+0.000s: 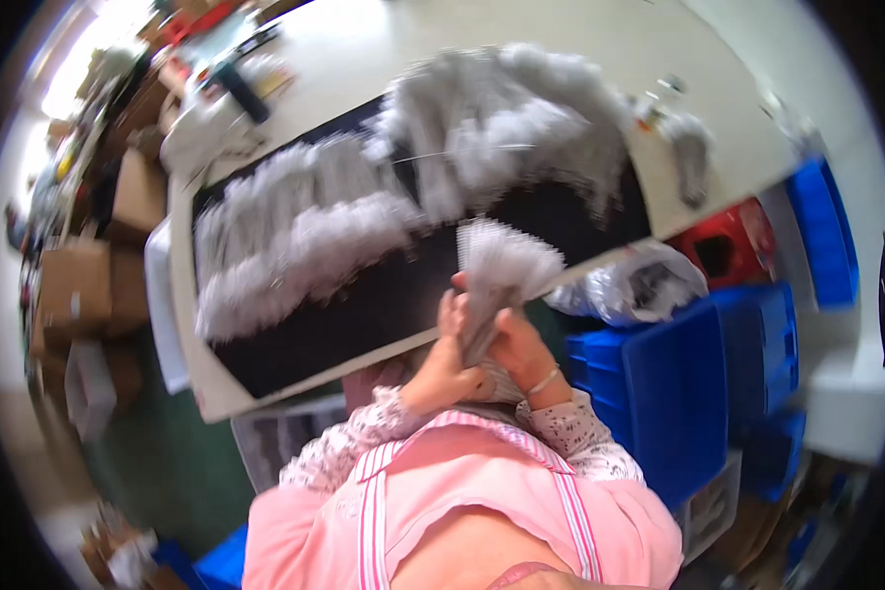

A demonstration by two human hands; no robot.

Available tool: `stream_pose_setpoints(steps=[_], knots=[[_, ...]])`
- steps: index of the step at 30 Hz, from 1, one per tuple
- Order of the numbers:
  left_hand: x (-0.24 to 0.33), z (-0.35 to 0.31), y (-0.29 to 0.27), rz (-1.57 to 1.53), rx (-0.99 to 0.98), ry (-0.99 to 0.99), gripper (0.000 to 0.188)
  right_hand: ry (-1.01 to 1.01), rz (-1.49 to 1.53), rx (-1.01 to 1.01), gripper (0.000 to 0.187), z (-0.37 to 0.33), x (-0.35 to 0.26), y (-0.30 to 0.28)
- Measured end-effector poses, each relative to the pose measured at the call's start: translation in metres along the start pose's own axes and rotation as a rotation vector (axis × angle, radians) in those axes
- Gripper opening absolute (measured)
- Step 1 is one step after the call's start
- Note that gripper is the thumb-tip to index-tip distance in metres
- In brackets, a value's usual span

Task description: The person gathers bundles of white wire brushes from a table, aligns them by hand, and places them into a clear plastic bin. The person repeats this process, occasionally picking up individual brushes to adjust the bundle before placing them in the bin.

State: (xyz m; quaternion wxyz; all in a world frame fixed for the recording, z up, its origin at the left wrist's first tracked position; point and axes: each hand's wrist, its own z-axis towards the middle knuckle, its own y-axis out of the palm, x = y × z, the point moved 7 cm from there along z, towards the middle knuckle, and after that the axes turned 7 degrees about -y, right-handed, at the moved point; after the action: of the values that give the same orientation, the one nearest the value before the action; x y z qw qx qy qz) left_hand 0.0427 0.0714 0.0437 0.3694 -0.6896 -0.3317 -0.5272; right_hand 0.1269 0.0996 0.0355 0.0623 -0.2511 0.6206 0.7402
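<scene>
Between my two hands is a fanned bundle of thin whitish strips [506,258], wider at the top and narrow toward my palms. My left hand [444,359] closes round its left side, and my right hand [523,352] grips it from the right. The image is blurred, so the exact kind of the strips cannot be made out. Just beyond my hands a black mat [354,334] covers part of the table. On it lie a long row of similar white-and-grey bundles [305,221] at left and a larger heap [501,128] at the far right.
The pale table [334,49] extends behind the mat. A small grey-white bundle [691,162] lies at its right. Beside the table stand blue bins [649,383], a clear plastic bag [649,280] and a red container [733,241]. Cardboard boxes [77,285] are stacked at left.
</scene>
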Motion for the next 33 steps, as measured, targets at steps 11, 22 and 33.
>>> stream_pose_setpoints(steps=[11, 22, 33], knots=[[-0.069, 0.007, 0.051, -0.330, -0.221, -0.292, 0.091, 0.028, -0.086, 0.787, 0.025, -0.050, 0.008, -0.056], [-0.032, 0.012, 0.060, -0.451, -0.353, -0.281, 0.089, -0.150, -0.245, 0.738, 0.020, -0.048, -0.087, -0.055], [0.017, 0.060, 0.029, 0.576, 0.193, 0.299, 0.041, -0.643, -0.977, 1.278, 0.016, -0.077, -0.451, -0.217]])
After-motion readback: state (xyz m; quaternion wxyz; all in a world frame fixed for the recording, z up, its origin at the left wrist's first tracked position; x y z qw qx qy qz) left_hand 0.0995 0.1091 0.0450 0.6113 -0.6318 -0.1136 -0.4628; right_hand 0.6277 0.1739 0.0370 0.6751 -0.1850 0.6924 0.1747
